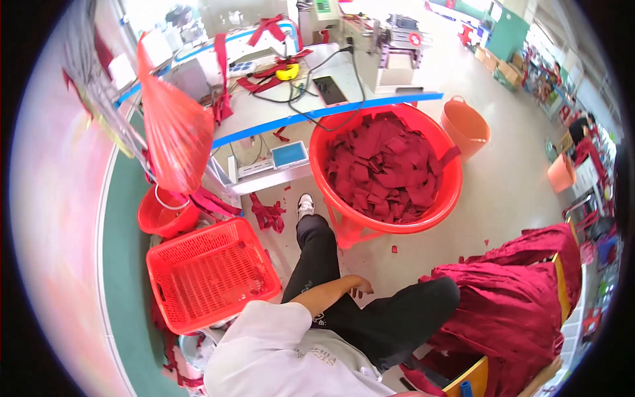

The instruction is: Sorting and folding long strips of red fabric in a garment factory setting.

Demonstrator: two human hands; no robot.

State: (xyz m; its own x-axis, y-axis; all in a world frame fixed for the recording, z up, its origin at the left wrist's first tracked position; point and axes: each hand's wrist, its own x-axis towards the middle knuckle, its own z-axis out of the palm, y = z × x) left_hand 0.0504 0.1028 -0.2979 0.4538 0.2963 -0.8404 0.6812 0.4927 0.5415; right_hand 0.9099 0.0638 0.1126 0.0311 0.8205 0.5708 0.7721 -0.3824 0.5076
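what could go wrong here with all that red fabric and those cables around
The red tub of cut fabric pieces stands close by the person's foot, so a kick might tip it. Fabric scraps on the floor could cause a slip. Black cables trailing over the table edge might snag.

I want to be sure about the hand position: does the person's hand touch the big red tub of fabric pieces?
Apart. The head view shows the hand resting near the knee, with bare floor between it and the red tub.

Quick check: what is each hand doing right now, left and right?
Left hand: empty, fingers loosely curled, resting on the thigh of the black trousers.
Right hand: not in view.
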